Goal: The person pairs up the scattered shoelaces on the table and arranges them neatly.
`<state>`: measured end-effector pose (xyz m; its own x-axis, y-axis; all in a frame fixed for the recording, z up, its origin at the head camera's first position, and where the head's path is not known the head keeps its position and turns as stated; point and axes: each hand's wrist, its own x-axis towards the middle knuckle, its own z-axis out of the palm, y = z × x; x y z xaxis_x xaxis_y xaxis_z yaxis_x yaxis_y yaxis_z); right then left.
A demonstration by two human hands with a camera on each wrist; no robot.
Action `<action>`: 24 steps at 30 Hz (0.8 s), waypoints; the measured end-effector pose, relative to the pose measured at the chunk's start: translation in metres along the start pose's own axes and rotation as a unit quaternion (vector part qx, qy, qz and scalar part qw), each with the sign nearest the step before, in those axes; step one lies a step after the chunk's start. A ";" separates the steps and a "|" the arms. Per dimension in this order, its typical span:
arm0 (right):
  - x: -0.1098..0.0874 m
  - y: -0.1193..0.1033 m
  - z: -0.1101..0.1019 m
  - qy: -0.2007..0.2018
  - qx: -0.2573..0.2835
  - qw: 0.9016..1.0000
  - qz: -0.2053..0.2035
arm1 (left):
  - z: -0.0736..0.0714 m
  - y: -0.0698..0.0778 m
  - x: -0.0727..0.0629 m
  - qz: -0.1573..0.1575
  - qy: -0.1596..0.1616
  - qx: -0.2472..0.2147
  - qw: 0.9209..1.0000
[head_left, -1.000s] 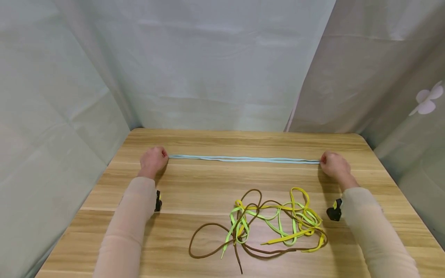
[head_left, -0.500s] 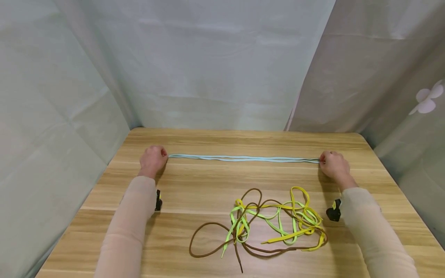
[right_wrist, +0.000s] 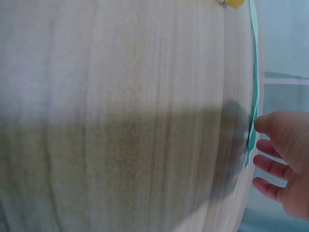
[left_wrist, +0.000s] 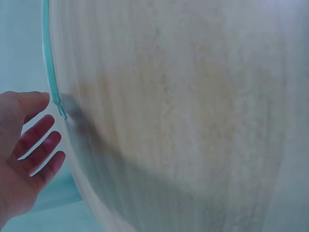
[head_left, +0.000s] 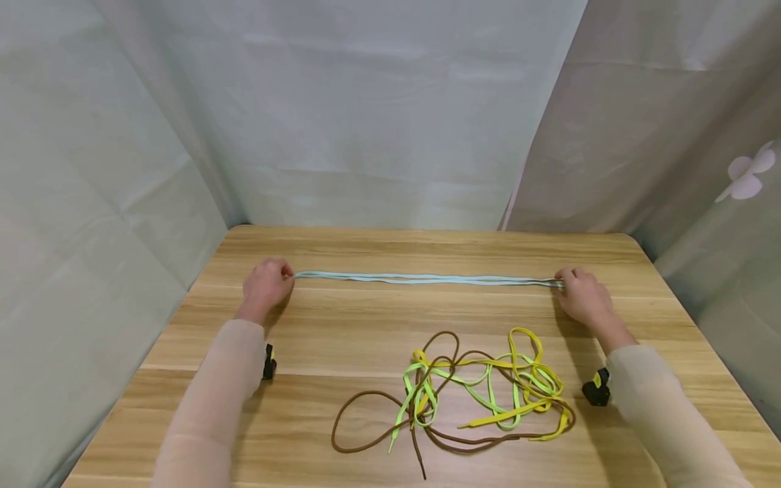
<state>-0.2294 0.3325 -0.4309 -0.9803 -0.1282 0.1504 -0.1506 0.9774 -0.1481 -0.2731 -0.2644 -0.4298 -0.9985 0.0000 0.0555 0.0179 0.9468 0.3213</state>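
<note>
A light blue shoelace (head_left: 451, 279), doubled into long strands, lies stretched side to side across the far part of the table. At its left end is my left hand (head_left: 267, 281); in the left wrist view the fingers (left_wrist: 41, 137) are spread and the thumb tip is right by the lace, whose tip pokes out past it. My right hand (head_left: 584, 295) is at the other end, thumb against the lace (right_wrist: 256, 72) in the right wrist view, with the other fingers loosely apart and the lace's end hanging beyond the thumb.
Nearer the front of the wooden table (head_left: 317, 427), a brown lace (head_left: 333, 434), a yellow lace (head_left: 488, 421) and a lime green lace (head_left: 399, 427) lie loosely tangled. Pale curtains (head_left: 378, 135) hang behind and at both sides.
Both wrists have drawn back and outward slightly. The right fingers have loosened and straightened, showing more of the lace's end. The blue lace lies about where it was.
</note>
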 end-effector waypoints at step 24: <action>-0.019 -0.056 -0.001 0.071 0.031 0.964 -0.254 | -0.006 0.044 -0.026 0.145 0.002 0.019 0.989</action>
<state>-0.2022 0.2798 -0.4245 -0.7511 -0.5592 0.3508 -0.6182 0.7823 -0.0767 -0.2461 -0.2248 -0.4114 -0.9516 0.2713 0.1442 0.3008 0.9186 0.2562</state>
